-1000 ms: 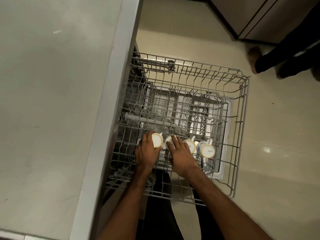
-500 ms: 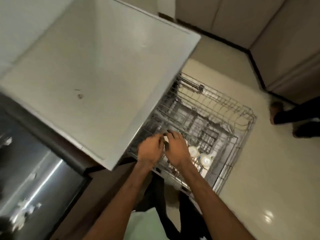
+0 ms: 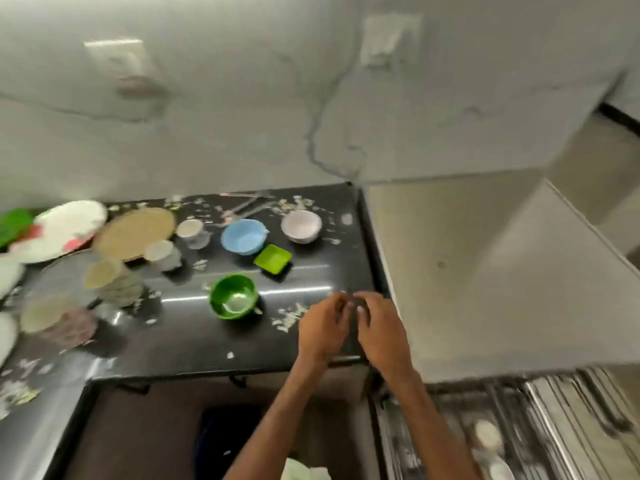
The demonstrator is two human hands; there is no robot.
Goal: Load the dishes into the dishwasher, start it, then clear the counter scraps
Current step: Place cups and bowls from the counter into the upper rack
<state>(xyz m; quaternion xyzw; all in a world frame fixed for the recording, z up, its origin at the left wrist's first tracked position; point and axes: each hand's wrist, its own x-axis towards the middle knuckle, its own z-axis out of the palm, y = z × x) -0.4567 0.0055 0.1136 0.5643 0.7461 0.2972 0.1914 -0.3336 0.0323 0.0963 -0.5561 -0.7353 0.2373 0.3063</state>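
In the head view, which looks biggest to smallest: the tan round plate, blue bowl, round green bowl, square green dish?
1. tan round plate.
2. blue bowl and round green bowl: about alike, and the green one is nearer the camera, so unranked.
3. square green dish.

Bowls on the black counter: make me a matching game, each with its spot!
1 round dark-green plastic bowl
2 round light-blue plastic bowl
3 square lime-green plastic dish
4 round pale bowl

A back row, farthest right
B nearest the front edge of the black counter
C back row, left of the pale one
D in the middle of the others

Pairs: 1-B, 2-C, 3-D, 4-A
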